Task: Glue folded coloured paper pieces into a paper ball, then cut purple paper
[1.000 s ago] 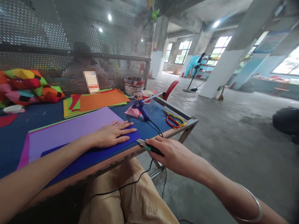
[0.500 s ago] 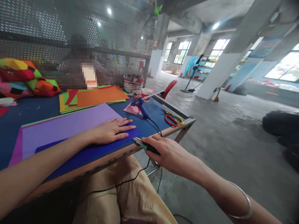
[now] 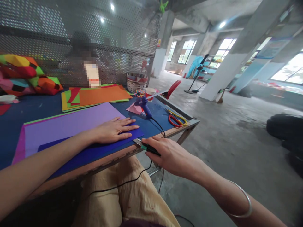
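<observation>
My left hand [image 3: 115, 130] lies flat with fingers spread, pressing on a dark blue sheet [image 3: 94, 154] near the table's front edge. Under that sheet is a larger lilac sheet [image 3: 71, 123], with magenta and green edges showing beneath it. My right hand [image 3: 165, 153] is wrapped round a utility knife [image 3: 149, 148] with a green and black handle. Its metal blade points left and lies at the right end of the blue sheet, by the table edge. Whether the blade touches the sheet I cannot tell.
Beyond the sheets lie a blue glue gun [image 3: 144, 106] with its cord, red-and-yellow-handled scissors [image 3: 176, 119], a paper cup [image 3: 150, 93] and a basket [image 3: 136, 82]. Orange and green sheets [image 3: 104, 95] are stacked at the back. Colourful folded shapes [image 3: 26, 75] sit at left.
The right hand and knife have shifted slightly left along the blue sheet's front edge. My left hand stays flat on the sheet, and the whole view has moved a little.
</observation>
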The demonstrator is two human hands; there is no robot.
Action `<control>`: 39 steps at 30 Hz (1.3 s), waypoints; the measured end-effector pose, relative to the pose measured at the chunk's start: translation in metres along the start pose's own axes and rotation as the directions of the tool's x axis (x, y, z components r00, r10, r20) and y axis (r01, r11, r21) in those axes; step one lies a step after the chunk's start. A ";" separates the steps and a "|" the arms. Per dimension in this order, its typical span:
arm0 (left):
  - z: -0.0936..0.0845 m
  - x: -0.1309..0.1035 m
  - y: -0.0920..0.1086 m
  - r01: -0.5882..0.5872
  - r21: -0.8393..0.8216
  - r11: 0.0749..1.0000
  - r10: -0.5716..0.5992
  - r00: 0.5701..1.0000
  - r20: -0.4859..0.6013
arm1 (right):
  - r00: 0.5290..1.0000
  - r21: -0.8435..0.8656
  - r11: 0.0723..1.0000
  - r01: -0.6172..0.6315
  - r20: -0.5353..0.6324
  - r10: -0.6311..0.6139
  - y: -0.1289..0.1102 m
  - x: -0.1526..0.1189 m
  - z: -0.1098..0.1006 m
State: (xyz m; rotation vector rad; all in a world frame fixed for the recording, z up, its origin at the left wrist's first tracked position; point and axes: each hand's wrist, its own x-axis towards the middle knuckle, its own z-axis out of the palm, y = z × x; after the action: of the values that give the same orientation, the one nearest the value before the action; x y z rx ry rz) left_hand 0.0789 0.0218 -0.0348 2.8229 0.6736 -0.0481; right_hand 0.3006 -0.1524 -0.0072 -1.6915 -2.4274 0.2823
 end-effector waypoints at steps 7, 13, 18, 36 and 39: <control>0.000 0.000 0.001 0.006 0.003 1.000 -0.006 1.000 -0.001 | 1.000 0.011 1.000 0.011 -0.005 -0.011 -0.004 0.000 0.001; -0.002 -0.001 0.003 0.013 0.005 1.000 -0.013 1.000 0.014 | 1.000 0.007 1.000 0.022 0.012 -0.022 -0.008 0.002 0.000; 0.000 0.000 0.001 0.015 -0.002 1.000 -0.015 1.000 0.014 | 1.000 0.001 1.000 0.013 0.013 -0.013 -0.011 0.004 0.000; -0.001 0.000 0.001 0.009 -0.007 1.000 -0.009 1.000 0.009 | 0.997 0.058 0.996 0.072 0.026 -0.073 -0.017 0.006 0.001; 0.000 0.000 0.000 0.012 0.000 1.000 -0.012 1.000 0.011 | 0.997 0.075 0.994 0.075 0.017 -0.077 -0.017 0.005 0.002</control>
State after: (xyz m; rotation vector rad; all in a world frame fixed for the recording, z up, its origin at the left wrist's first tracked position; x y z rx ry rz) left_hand 0.0789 0.0216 -0.0343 2.8168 0.6879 -0.0661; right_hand 0.2826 -0.1536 -0.0046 -1.5694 -2.4568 0.3754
